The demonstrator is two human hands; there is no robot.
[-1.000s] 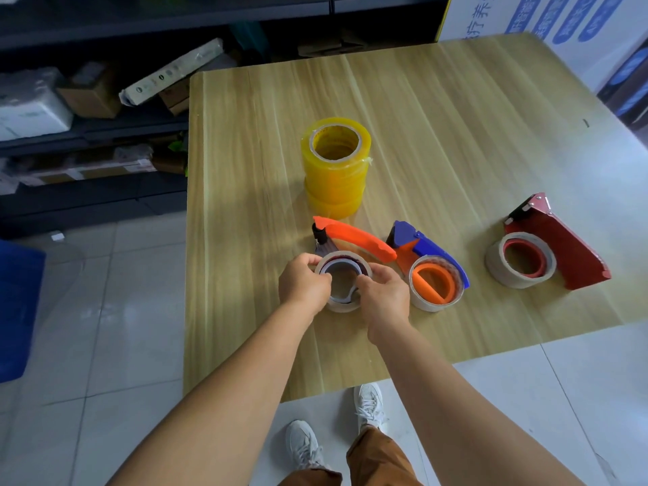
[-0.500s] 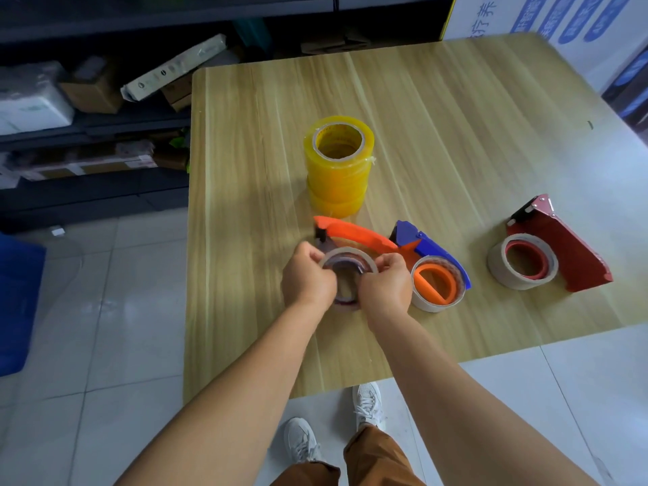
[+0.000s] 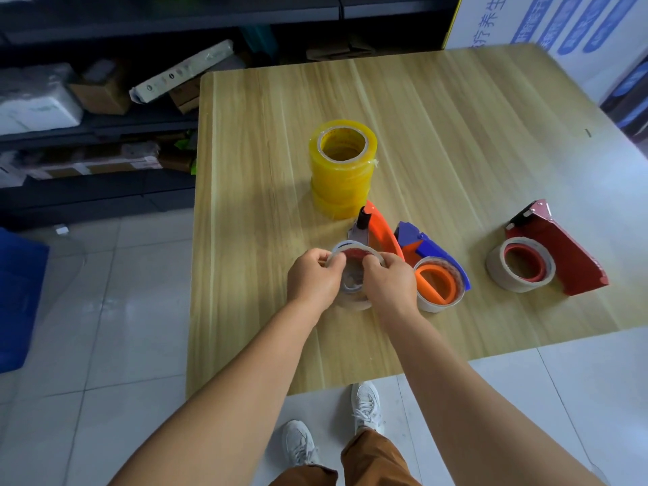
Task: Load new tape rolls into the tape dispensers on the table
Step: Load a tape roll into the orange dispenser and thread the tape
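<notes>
Shelving (image 3: pixel 105 135): standing at far left beyond the table, carrying boxes and wrapped packages.

Table (image 3: pixel 245 205): pale wood-grain top, bearing all items below.

Stack of yellow tape rolls (image 3: pixel 343 170): sitting upright near the table's middle, just behind the orange dispenser.

Left hand (image 3: pixel 312 278): curling its fingers round the left rim of the clear tape roll (image 3: pixel 352 275), gripping it.

Right hand (image 3: pixel 389 282): pinching the same roll's right rim, fingers curled over its top edge.

Clear tape roll: being held between both hands at the near end of the orange dispenser (image 3: pixel 380 228); whether it is seated on the hub cannot be told.

Blue dispenser (image 3: pixel 433 252): lying just right of the orange one, holding a roll on an orange hub.

Red dispenser (image 3: pixel 561 254): lying well apart at right, a roll sitting on its hub.
</notes>
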